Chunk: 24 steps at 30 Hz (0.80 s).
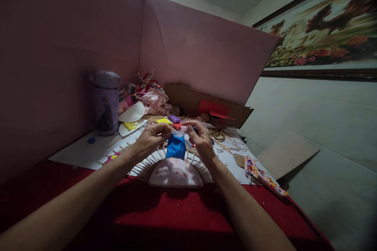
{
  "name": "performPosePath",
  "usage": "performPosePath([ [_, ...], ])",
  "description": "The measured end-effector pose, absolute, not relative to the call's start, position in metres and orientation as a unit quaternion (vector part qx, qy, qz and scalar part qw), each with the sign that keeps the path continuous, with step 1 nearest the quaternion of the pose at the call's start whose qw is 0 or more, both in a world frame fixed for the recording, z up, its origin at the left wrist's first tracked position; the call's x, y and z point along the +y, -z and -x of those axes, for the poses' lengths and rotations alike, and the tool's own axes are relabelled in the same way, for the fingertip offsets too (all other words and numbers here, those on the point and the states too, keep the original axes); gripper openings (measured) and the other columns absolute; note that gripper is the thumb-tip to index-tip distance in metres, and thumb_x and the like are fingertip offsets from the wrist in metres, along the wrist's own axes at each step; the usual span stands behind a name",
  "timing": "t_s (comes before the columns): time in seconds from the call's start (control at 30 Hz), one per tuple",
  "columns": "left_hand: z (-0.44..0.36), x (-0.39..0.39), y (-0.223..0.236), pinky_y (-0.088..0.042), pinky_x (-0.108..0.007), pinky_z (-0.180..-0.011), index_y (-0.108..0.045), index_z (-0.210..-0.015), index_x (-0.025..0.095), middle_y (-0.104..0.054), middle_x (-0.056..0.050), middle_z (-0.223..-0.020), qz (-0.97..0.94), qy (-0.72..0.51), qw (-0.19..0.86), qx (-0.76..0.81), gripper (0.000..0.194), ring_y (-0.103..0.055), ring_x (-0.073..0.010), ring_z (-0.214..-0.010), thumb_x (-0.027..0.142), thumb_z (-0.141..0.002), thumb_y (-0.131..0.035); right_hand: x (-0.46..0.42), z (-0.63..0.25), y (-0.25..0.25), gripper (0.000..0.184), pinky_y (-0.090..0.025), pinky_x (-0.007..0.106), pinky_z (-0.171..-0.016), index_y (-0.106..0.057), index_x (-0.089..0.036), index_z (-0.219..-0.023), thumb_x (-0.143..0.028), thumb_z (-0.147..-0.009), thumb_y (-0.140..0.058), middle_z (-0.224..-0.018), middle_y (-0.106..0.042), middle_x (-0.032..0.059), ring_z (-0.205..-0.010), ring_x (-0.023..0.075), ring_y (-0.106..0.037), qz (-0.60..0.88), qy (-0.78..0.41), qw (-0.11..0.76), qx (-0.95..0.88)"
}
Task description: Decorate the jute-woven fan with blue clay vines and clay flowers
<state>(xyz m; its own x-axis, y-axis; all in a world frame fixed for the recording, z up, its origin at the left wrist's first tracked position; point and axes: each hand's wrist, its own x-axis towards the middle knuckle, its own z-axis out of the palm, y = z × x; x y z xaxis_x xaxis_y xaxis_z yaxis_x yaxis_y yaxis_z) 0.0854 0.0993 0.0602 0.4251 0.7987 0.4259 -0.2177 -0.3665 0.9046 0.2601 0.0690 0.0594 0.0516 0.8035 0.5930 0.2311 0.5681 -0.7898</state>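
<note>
A shiny blue packet (176, 146), its contents looking like soft modelling clay, hangs upright between my hands. My left hand (153, 137) pinches the clear upper edge of the packet at its left corner. On the other side, my right hand (200, 138) has thumb and forefinger closed at the packet's upper right, by a small white piece (183, 128) that may be its label. Below the packet lies a fan-shaped paper piece (176, 172) with a spotted pale half-round centre and wooden sticks radiating from it.
A purple flask (105, 102) stands at the left beside white pleated paper plates (133, 112). Yellow (164, 121) and purple (174, 119) packets lie behind my hands. At right is a flower-patterned tool (265, 178) with a cord. Cardboard (188, 96) leans at the back.
</note>
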Motion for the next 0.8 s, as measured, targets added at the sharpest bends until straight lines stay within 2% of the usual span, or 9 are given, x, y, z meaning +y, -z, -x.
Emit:
performPosePath([
  [0.13,-0.085,0.099,-0.061,-0.034,-0.019,-0.044,-0.062,-0.067,0.016,-0.050,0.004,-0.055,-0.674,-0.477,0.523,0.213,0.022,-0.044,-0.0070,-0.045,0.036,-0.066,-0.071,0.066,-0.258,-0.060,0.024,-0.030,0.021,-0.049,-0.064,-0.021,-0.078,-0.044,-0.077,-0.063,-0.070,-0.049,-0.0006,-0.058,0.0105,-0.037,0.369,-0.324,0.557,-0.670],
  [0.23,-0.084,0.097,-0.062,-0.036,-0.019,-0.046,-0.064,-0.072,0.015,-0.054,0.002,-0.058,-0.661,-0.447,0.571,0.195,0.021,-0.046,-0.0075,-0.048,0.033,-0.064,-0.074,0.065,-0.259,-0.059,0.025,-0.030,0.020,-0.051,-0.059,-0.019,-0.074,-0.042,-0.073,-0.069,-0.068,-0.046,-0.0024,-0.058,0.0097,-0.038,0.336,-0.402,0.529,-0.667],
  [0.4,-0.081,0.093,-0.065,-0.037,-0.019,-0.049,-0.066,-0.071,0.015,-0.059,-0.002,-0.063,-0.626,-0.389,0.646,0.197,0.017,-0.048,-0.0087,-0.052,0.030,-0.065,-0.073,0.060,-0.262,-0.062,0.035,-0.031,0.020,-0.051,-0.058,-0.017,-0.071,-0.051,-0.080,-0.057,-0.062,-0.044,-0.0025,-0.057,0.0097,-0.038,0.337,-0.440,0.429,-0.714],
  [0.47,-0.079,0.092,-0.066,-0.038,-0.020,-0.051,-0.066,-0.071,0.015,-0.060,-0.003,-0.064,-0.613,-0.370,0.670,0.196,0.018,-0.050,-0.0095,-0.054,0.029,-0.064,-0.074,0.058,-0.262,-0.063,0.035,-0.033,0.021,-0.053,-0.058,-0.017,-0.070,-0.050,-0.079,-0.059,-0.063,-0.045,-0.0024,-0.058,0.0099,-0.039,0.327,-0.449,0.413,-0.722],
  [0.67,-0.076,0.090,-0.070,-0.037,-0.022,-0.052,-0.065,-0.067,0.015,-0.055,-0.002,-0.062,-0.607,-0.369,0.683,0.171,0.016,-0.047,-0.0103,-0.056,0.030,-0.064,-0.072,0.055,-0.259,-0.065,0.024,-0.037,0.024,-0.060,-0.055,-0.020,-0.070,-0.039,-0.071,-0.069,-0.073,-0.049,-0.0008,-0.063,0.0116,-0.043,0.290,-0.491,0.480,-0.666],
  [0.8,-0.079,0.089,-0.071,-0.035,-0.022,-0.052,-0.059,-0.057,0.015,-0.048,0.000,-0.057,-0.624,-0.354,0.677,0.165,0.026,-0.041,-0.0096,-0.054,0.036,-0.068,-0.069,0.055,-0.257,-0.067,0.022,-0.041,0.028,-0.069,-0.055,-0.019,-0.064,-0.032,-0.065,-0.072,-0.083,-0.052,0.0020,-0.076,0.0153,-0.050,0.241,-0.509,0.518,-0.644],
])
